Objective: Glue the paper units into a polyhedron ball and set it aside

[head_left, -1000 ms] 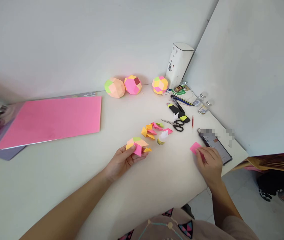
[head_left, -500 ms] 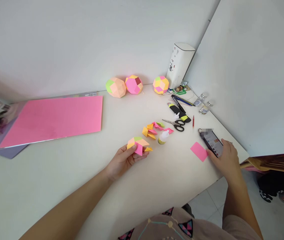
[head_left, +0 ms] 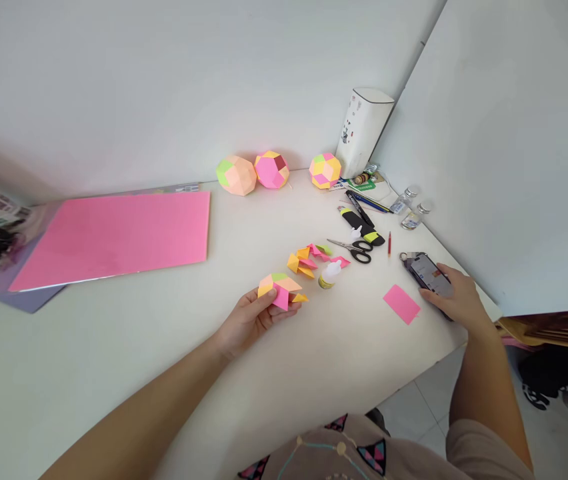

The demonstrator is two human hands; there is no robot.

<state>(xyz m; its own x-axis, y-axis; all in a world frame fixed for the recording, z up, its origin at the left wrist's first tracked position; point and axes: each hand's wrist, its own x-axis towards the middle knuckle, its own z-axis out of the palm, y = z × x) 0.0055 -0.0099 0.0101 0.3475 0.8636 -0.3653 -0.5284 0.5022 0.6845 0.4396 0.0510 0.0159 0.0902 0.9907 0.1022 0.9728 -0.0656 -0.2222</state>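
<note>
My left hand [head_left: 245,321] pinches a partly built folded-paper shape [head_left: 280,283] in pink, green, peach and yellow, held over the table. Thumb on the near side, the fingers curl underneath. At the right, my right hand [head_left: 464,301] grips the near end of a smartphone [head_left: 429,271] with a lit screen, thumb and fingers on its opposite sides. A pink paper rectangle [head_left: 401,304] lies just left of the phone. Beyond the paper shape are loose folded paper pieces [head_left: 304,261] and a small glue bottle [head_left: 329,275] with a white cap.
Scissors [head_left: 361,252], a black-and-yellow cutter [head_left: 361,225] and a red pen refill [head_left: 389,244] lie beyond. Two glass jars [head_left: 415,216] stand by the right wall. Finished paper balls [head_left: 272,170] and a white box-shaped device [head_left: 365,130] stand at the back. A pink sheet [head_left: 114,240] covers the left.
My right hand and the phone have shifted slightly, and the thumb now lies farther across the phone, off the pink rectangle. The view has moved a little; my left hand keeps its hold.
</note>
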